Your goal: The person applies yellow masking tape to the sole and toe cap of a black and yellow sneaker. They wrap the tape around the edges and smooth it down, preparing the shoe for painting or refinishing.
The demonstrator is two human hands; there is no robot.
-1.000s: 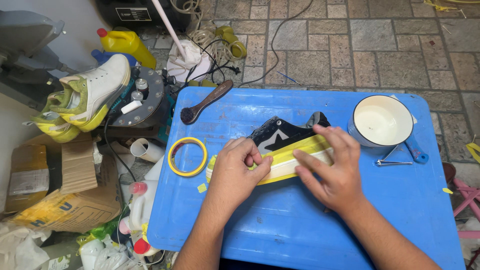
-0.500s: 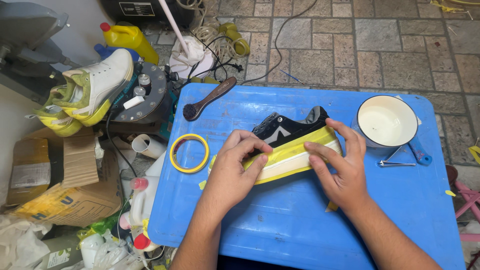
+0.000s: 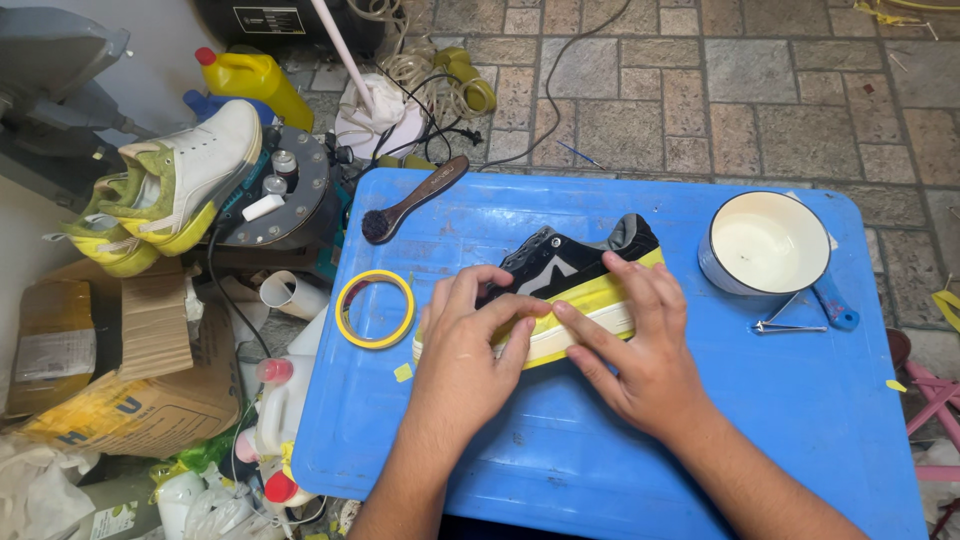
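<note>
While both hands press on it, black sneaker (image 3: 560, 265) lies on its side mid blue counter (image 3: 620, 470), sole toward person; left hand (image 3: 465, 345) flat over toe end, fingers spread on yellow tape strip (image 3: 600, 293) along sole edge, not clenched; right hand (image 3: 640, 350) just beside left, fingertips pressing same strip near heel; yellow tape roll (image 3: 375, 310) just left of left hand; white pot (image 3: 765, 243) beyond right hand; brush (image 3: 412, 200) beyond left hand
</note>
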